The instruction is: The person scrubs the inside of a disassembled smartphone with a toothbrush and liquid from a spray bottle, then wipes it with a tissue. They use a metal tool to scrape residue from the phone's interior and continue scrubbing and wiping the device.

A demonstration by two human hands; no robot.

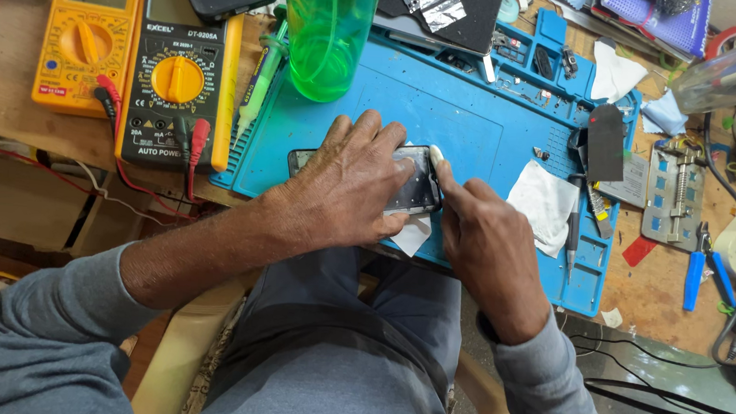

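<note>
the opened phone (405, 184) is lying on the blue mat (447, 116), long axis running left to right. the left hand (347, 187) is pressing flat over it; the right hand (481, 235) is pinching a white swab (436, 155) at its right end. a green bottle (329, 26) is standing behind, white tissue (541, 204) lying just right.

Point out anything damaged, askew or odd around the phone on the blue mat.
The phone under the left hand lies opened, its insides bare, while the right hand presses its edge. Small screws lie loose on the mat. Nothing looks spilled.
</note>
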